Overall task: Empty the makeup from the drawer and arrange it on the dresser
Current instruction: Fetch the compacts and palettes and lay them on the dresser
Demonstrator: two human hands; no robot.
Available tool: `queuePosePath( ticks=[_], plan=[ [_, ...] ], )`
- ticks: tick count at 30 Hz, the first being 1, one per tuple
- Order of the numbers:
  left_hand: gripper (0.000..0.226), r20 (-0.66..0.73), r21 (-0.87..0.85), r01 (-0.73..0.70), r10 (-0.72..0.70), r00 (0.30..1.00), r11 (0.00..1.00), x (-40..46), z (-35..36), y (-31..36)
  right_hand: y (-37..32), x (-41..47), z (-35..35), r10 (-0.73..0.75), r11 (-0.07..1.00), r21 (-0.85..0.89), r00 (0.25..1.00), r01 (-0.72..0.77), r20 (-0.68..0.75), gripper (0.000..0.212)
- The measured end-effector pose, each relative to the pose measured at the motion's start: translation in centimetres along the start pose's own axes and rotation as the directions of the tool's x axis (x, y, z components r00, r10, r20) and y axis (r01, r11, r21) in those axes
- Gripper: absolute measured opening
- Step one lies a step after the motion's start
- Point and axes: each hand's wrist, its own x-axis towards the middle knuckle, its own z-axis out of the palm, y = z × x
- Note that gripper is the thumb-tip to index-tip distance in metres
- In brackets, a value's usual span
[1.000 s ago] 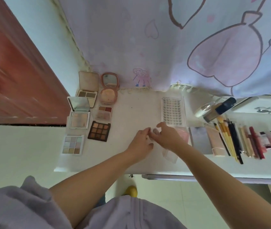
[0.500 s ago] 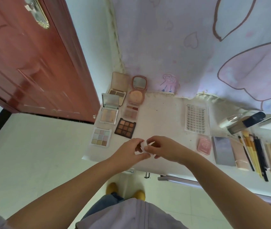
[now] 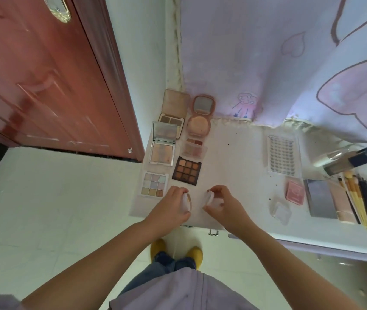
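Over the front left of the white dresser top my left hand grips the base of a small round clear compact. My right hand grips its clear lid, held a little apart from the base. Several open palettes lie in rows at the dresser's left: a pastel palette, a brown nine-pan palette, a mirrored highlighter, a round pink powder compact. A lash tray, a pink case and brushes and pencils lie to the right.
A red-brown door stands left of the dresser. A pale printed curtain hangs behind it. A clear plastic box lies near the front edge. A dark-capped bottle lies at the right. My yellow shoes stand on the tiled floor.
My hands have drawn apart, splitting the small compact into base and lid. The view has swung left and down, bringing the door into sight.
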Motion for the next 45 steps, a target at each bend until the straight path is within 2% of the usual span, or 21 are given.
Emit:
queuePosePath(
  ticks=[2,5,7,9,16,19,22,24,26,29,32,36,38,40,42,44,45],
  plan=[
    [0.054,-0.014,0.244,-0.085,0.092,0.996,0.966,0.3,0.2,-0.3,0.7,-0.3,0.3,-0.005,0.997,-0.074,0.999,0.002,-0.04,0.051],
    [0.048,-0.026,0.627,-0.181,0.252,0.967,0.758,0.7,0.0,-0.8,1.3,-0.5,0.5,-0.034,0.979,-0.203,0.998,0.023,-0.05,0.051],
    [0.046,-0.024,0.737,-0.174,0.284,0.959,0.653,0.9,-0.3,-1.0,1.4,-0.4,0.8,-0.093,0.952,-0.298,0.994,0.07,-0.064,0.05],
    [0.046,-0.041,0.764,-0.152,0.282,0.958,0.627,1.2,-0.5,-1.3,1.1,-0.2,1.4,-0.141,0.926,-0.364,0.987,0.103,-0.077,0.049],
    [0.044,-0.084,0.754,-0.091,0.233,0.969,0.651,2.2,-1.3,-1.4,-0.4,1.0,3.3,-0.266,0.827,-0.533,0.96,0.18,-0.089,0.05],
    [0.051,-0.069,0.741,-0.092,0.212,0.975,0.665,2.3,-1.3,-1.0,-0.1,0.7,2.6,-0.246,0.831,-0.527,0.967,0.178,-0.061,0.056],
    [0.048,-0.061,0.721,-0.171,0.307,0.95,0.672,2.2,-0.6,1.3,1.3,-0.2,-0.6,-0.227,0.853,-0.499,0.97,0.153,-0.091,0.052],
    [0.043,-0.029,0.671,-0.275,0.395,0.918,0.689,2.6,0.6,3.7,3.0,-1.1,-4.1,-0.224,0.855,-0.507,0.959,0.107,-0.175,0.041],
    [0.04,0.05,0.599,-0.372,0.43,0.901,0.709,3.6,2.5,6.3,5.4,-2.0,-7.8,-0.157,0.871,-0.492,0.955,0.013,-0.252,0.032],
    [0.039,0.181,0.445,-0.395,0.351,0.919,0.804,5.6,6.4,9.6,9.1,-3.1,-11.7,-0.024,0.846,-0.522,0.969,-0.111,-0.244,0.031],
    [0.038,0.271,0.182,-0.2,0.147,0.951,0.963,7.3,10.3,12.6,11.8,-3.9,-12.7,-0.02,0.785,-0.615,0.989,-0.074,-0.144,0.037],
    [0.038,0.246,-0.09,0.078,-0.054,0.968,0.993,8.4,13.6,15.2,13.3,-3.5,-12.0,-0.184,0.774,-0.625,0.981,0.102,-0.068,0.033],
    [0.034,0.238,-0.267,0.229,-0.166,0.957,0.936,8.5,14.0,15.7,13.6,-3.1,-12.1,-0.221,0.796,-0.584,0.974,0.155,-0.042,0.032],
    [0.029,0.243,-0.452,0.359,-0.274,0.93,0.817,8.3,13.9,15.7,13.3,-2.9,-12.5,-0.208,0.877,-0.451,0.977,0.164,-0.05,0.034],
    [0.033,0.347,-0.625,0.461,-0.304,0.887,0.63,7.8,13.2,15.7,12.3,-2.7,-13.2,-0.247,0.931,-0.293,0.967,0.22,-0.059,0.035],
    [0.043,0.476,-0.758,0.521,-0.214,0.853,0.393,7.1,12.4,15.8,11.0,-2.2,-13.8,-0.333,0.924,-0.218,0.941,0.313,-0.059,0.032],
    [0.046,0.491,-0.802,0.519,-0.169,0.854,0.296,6.9,12.0,15.8,10.3,-1.9,-14.0,-0.375,0.91,-0.213,0.925,0.355,-0.06,0.03]
  ],
)
